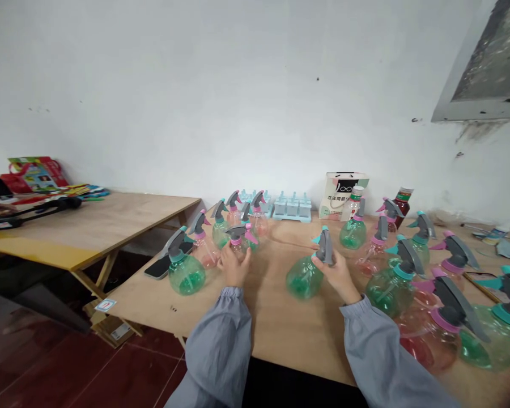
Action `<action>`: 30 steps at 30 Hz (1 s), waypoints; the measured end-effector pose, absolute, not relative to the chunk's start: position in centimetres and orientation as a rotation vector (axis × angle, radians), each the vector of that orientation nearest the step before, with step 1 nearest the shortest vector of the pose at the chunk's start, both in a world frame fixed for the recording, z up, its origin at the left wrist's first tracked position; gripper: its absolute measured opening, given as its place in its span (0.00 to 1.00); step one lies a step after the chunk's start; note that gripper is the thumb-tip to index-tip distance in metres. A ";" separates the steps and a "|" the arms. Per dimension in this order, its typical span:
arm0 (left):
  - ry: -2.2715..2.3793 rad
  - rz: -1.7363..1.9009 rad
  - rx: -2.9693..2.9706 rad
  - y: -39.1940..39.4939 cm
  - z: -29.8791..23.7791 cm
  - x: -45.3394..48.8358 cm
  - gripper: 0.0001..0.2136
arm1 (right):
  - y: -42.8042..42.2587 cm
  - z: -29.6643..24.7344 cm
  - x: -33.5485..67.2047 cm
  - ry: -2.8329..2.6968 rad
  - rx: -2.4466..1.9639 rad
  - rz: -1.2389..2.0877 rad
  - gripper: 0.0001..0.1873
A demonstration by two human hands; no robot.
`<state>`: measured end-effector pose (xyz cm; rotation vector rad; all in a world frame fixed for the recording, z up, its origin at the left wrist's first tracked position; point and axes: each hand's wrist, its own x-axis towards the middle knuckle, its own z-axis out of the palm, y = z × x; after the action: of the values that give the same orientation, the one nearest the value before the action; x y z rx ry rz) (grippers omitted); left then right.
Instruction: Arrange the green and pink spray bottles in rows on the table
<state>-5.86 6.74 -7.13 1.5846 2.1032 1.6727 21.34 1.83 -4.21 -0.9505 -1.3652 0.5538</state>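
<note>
My left hand (234,266) is closed round the neck of a pink spray bottle (237,241), whose grey head and pink nozzle show above my fingers. Most of that bottle's body is hidden behind the hand. With my right hand (336,273) I grip the grey and turquoise head of a green spray bottle (302,279), which leans a little. Left of my left hand stand another green spray bottle (187,276) and a pink one (205,252). Beside my right forearm is a green spray bottle (389,290), with a larger pink one (429,334) nearer me.
Pale blue ice-pop moulds (292,207) and a paper bag (338,198) stand by the wall. Several more spray bottles crowd the right side. A phone (158,268) lies near the left edge. Another table (123,218) stands further left, across a gap.
</note>
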 end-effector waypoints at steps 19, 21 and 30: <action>2.059 1.666 1.664 6.8 -7.6 -5.8 0.29 | 8.8 -7.2 24.4 -1.339 -1.500 -0.033 0.40; 2.022 1.648 1.718 6.7 -7.7 -5.7 0.30 | 10.9 -6.2 25.5 -1.288 -1.687 -0.042 0.39; 1.754 1.515 1.943 6.0 -8.1 -5.2 0.30 | 15.1 -4.5 26.7 -1.111 -1.848 -0.027 0.43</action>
<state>-5.22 6.03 -8.10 1.9432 1.7536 1.5154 26.66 15.08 -4.51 -1.8478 -1.1110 -0.0273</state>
